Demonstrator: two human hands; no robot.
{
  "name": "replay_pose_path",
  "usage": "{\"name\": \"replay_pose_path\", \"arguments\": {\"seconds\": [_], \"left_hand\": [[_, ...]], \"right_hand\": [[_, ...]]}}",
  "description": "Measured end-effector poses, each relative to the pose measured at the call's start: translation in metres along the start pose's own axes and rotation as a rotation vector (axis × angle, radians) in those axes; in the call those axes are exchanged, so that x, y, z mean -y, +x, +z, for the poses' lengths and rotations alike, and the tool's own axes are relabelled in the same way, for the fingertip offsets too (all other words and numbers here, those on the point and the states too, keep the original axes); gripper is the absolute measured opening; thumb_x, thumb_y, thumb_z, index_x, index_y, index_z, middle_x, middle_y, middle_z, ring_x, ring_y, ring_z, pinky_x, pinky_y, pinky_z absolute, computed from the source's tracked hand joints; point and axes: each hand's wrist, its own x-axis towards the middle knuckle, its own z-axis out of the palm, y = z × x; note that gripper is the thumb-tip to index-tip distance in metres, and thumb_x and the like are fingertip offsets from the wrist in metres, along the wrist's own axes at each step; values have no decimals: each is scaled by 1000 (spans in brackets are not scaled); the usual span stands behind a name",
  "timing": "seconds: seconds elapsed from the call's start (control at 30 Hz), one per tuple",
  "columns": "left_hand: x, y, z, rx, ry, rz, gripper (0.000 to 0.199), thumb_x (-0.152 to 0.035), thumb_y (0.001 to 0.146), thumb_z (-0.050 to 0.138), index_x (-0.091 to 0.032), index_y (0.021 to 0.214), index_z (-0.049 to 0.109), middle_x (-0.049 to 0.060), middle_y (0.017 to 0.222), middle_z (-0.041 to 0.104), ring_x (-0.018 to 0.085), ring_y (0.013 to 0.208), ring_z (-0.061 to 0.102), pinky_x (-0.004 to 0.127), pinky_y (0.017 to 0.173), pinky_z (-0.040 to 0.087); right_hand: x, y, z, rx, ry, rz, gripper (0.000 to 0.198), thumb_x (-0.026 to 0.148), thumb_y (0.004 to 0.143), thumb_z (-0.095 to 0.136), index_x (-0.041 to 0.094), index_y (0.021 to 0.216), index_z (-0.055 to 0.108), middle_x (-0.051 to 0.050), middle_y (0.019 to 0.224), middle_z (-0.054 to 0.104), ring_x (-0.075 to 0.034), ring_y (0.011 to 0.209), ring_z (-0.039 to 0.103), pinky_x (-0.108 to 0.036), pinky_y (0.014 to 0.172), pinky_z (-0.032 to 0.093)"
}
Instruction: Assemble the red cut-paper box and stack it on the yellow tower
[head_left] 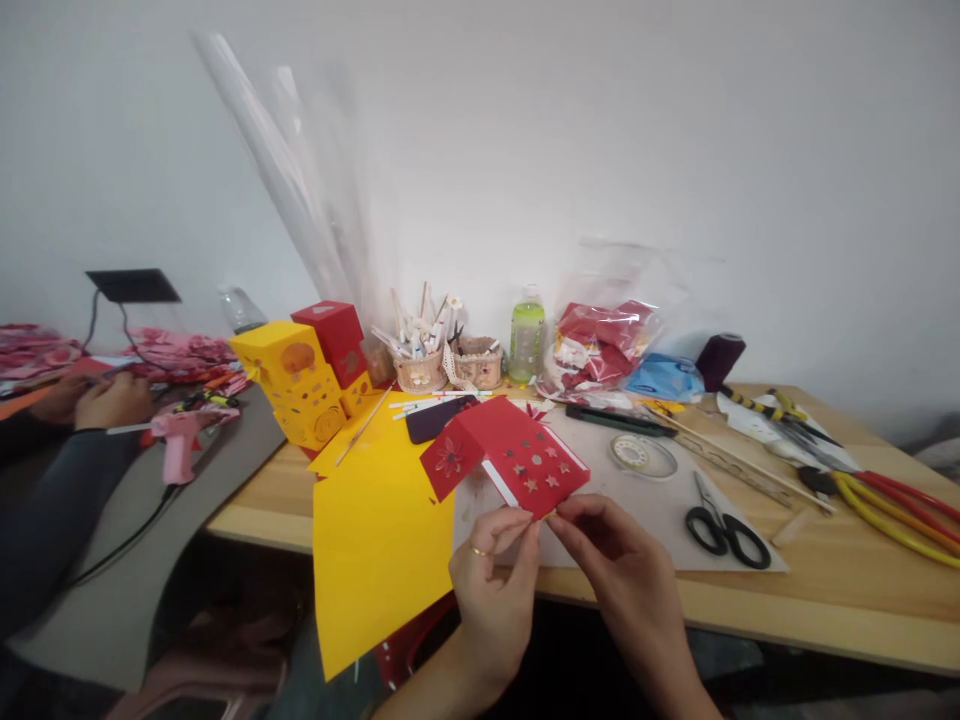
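Nearest cam: both own hands, L [491, 585] & R [626, 565]. Thumb & index of each pinched tog. on near corner of red box [517, 430], just past fingertips; tiny yellow bit [551, 516] there, can't tell which hand has it. Edge grip prob. so star cutouts stay uncreased & the corner's in sight. Box tilted, side flap w/ flower cutout hanging open to L of fingers.

Under/beyond fingers: pale mat [664, 548], prob. to spare tabletop. L of fingers: yellow sheet [379, 570], hangs over table edge, likely shoved aside for room. R of fingers: scissors [726, 533], loops twd person, prob. for quick grab; tape roll [631, 453] flat, farther fwd.

Well fwd of fingers, by wall: pen basket [420, 374] (pens upright, presumably easy to pick), green bottle [528, 340], clear bag [600, 345] w/ red pieces. Fwd-L: yellow box [296, 390]. Far L: pink glue gun [178, 440], co-worker's hand [112, 402].

Writing: bottle label too blurred; no brands legible.
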Motion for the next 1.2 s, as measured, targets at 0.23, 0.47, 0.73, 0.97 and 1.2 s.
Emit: {"name": "replay_pose_path", "arguments": {"seconds": [0.23, 0.47, 0.73, 0.97, 1.2], "left_hand": [[8, 8, -6, 116, 152, 103, 19, -12, 82, 56, -20, 85, 73, 3, 81, 75, 15, 75, 71, 22, 70, 57], [11, 27, -21, -50, 180, 30, 14, -20, 78, 61, -18, 83, 74, 3, 79, 76, 16, 71, 71, 23, 69, 57], [-15, 59, -30, -103, -71, -195, 10, -22, 69, 72, -17, 78, 73, 3, 76, 75, 13, 71, 70, 20, 69, 56], [-55, 108, -32, -50, -489, -331, 14, -17, 60, 80, -16, 70, 71, -1, 66, 71, 9, 62, 68, 15, 61, 54], [-88, 130, -28, 18, -662, -422, 10, -7, 67, 72, -15, 72, 69, -3, 68, 70, 9, 65, 70, 11, 59, 54]], "right_hand": [[-1, -2, 3, 105, -42, 14, 19, 35, 79, 62, 19, 69, 61, 0, 65, 64, -14, 61, 61, -21, 58, 50], [-21, 26, -51, 94, -588, -257, 27, 42, 87, 50, 21, 77, 63, -3, 74, 69, -16, 67, 65, -24, 59, 53], [-67, 67, -88, -202, -940, -407, 22, 35, 85, 51, 21, 84, 68, -7, 72, 68, -26, 71, 64, -42, 67, 51], [-63, 44, -13, -58, -943, -795, 25, 8, 84, 47, 23, 98, 62, -6, 103, 65, -19, 95, 63, -30, 75, 54], [-63, 60, -19, -104, -971, -1010, 45, 0, 79, 54, 35, 106, 63, -3, 108, 56, -19, 107, 54, -35, 91, 51]]}}
